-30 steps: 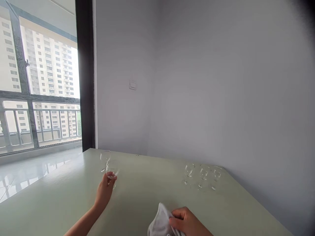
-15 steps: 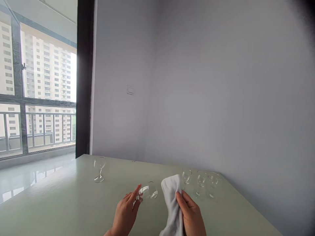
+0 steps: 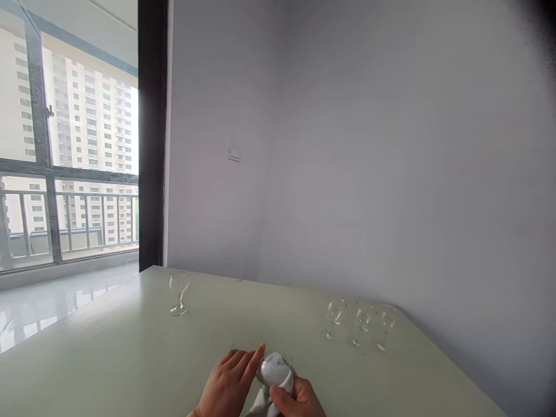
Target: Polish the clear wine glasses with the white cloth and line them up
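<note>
a thin glass [image 3: 271, 370] half-wrapped in a white cloth [image 3: 278, 382], held low over the near edge of the bench [image 3: 108, 359].

we judge the glass light, stiff, slippery and easy to crack, so the bowl wants cupping and the stem only a gentle pinch. our left hand [image 3: 230, 388] lies palm down, its grip closed around the glass from the left, fingers pointing right. our right hand [image 3: 299, 401] has its grip pressed on the cloth against the bowl. one lone glass [image 3: 179, 292] stands far left, three glasses [image 3: 359, 323] well apart to the right.
</note>
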Motion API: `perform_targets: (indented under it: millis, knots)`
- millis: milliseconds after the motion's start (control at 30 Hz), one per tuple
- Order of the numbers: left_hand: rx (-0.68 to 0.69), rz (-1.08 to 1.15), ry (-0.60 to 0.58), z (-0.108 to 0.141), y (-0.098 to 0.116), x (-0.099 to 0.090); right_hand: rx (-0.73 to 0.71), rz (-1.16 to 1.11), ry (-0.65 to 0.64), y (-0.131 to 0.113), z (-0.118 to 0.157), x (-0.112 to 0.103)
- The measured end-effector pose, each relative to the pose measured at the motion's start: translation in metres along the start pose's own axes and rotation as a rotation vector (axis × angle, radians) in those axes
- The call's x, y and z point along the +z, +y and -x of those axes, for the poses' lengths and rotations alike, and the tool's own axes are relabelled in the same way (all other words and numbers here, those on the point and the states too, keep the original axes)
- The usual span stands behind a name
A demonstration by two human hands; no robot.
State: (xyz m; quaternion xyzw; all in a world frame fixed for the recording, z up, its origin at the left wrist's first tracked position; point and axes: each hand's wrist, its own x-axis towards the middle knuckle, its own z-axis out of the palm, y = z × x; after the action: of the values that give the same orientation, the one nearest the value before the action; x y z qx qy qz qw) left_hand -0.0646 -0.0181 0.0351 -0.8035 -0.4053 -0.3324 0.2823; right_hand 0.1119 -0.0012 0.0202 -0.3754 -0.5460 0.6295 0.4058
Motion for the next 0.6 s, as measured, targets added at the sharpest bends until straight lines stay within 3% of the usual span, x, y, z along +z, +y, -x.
perform_targets:
  millis: [133,233,300,400,467,500,533,600]
  knots:
    - [0.056,-0.106,0.062,-0.006,-0.003,-0.011,0.189,-0.283,-0.09,-0.021,0.008,-0.002]
    - [0.025,0.076,-0.057,-0.007,-0.007,-0.013,0.086,-0.101,-0.11,-0.041,0.016,-0.004]
    - [-0.2,0.354,-0.234,-0.008,-0.009,-0.015,0.0,0.137,-0.137,-0.058,0.025,-0.005]
    - [-0.636,0.957,-0.692,-0.011,-0.011,-0.021,-0.025,0.288,-0.249,-0.08,0.037,-0.005]
    - [-0.74,1.19,-0.935,-0.012,-0.012,-0.024,-0.006,0.267,-0.334,-0.084,0.04,-0.006]
    - [-0.731,1.171,-0.939,-0.012,-0.012,-0.025,0.011,0.248,-0.335,-0.082,0.038,-0.007]
    - [-0.702,1.053,-0.853,-0.012,-0.012,-0.024,0.051,0.22,-0.298,-0.078,0.035,-0.008]
    - [-0.551,0.657,-0.537,-0.011,-0.01,-0.021,0.148,0.096,-0.159,-0.064,0.025,-0.01]
